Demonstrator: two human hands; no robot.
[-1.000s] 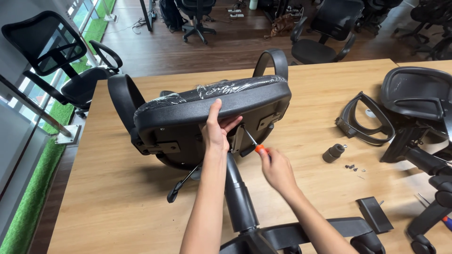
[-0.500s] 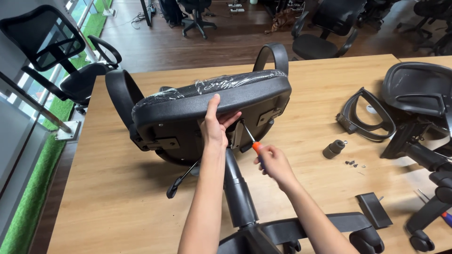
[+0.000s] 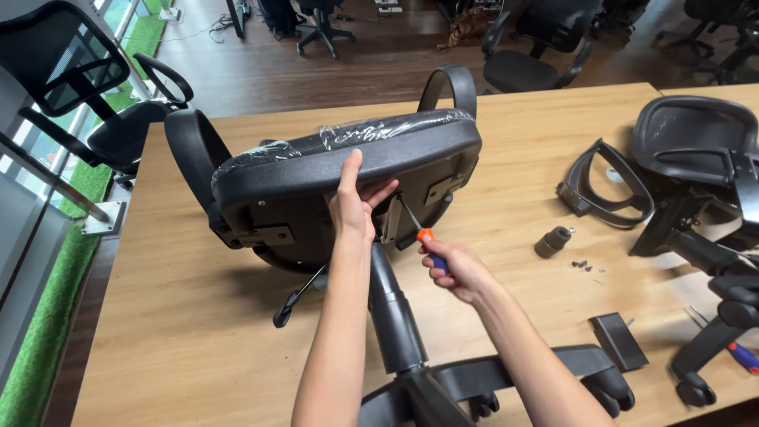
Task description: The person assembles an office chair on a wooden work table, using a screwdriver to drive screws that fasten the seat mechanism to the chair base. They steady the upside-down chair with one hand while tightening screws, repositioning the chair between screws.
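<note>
A black office chair lies on its side on the wooden table (image 3: 198, 316), its seat (image 3: 348, 158) wrapped in clear plastic and its gas column (image 3: 391, 308) pointing toward me. My left hand (image 3: 353, 202) grips the seat's edge, thumb on the underside. In my right hand (image 3: 455, 269) is a screwdriver (image 3: 417, 225) with an orange-and-blue handle. Its tip rests against the metal mechanism under the seat. The armrests (image 3: 190, 150) stick out at both sides.
To the right lie a detached armrest loop (image 3: 605, 190), a small black cylinder (image 3: 552, 241), loose screws (image 3: 583, 266), a flat black plate (image 3: 618, 340) and another chair's back and base (image 3: 704, 158). A second screwdriver (image 3: 739, 353) lies at the right edge. Chairs stand on the floor beyond.
The view has shifted slightly. My right hand has drawn a little lower and to the right, keeping the screwdriver on the mechanism. My left hand stays on the seat edge.
</note>
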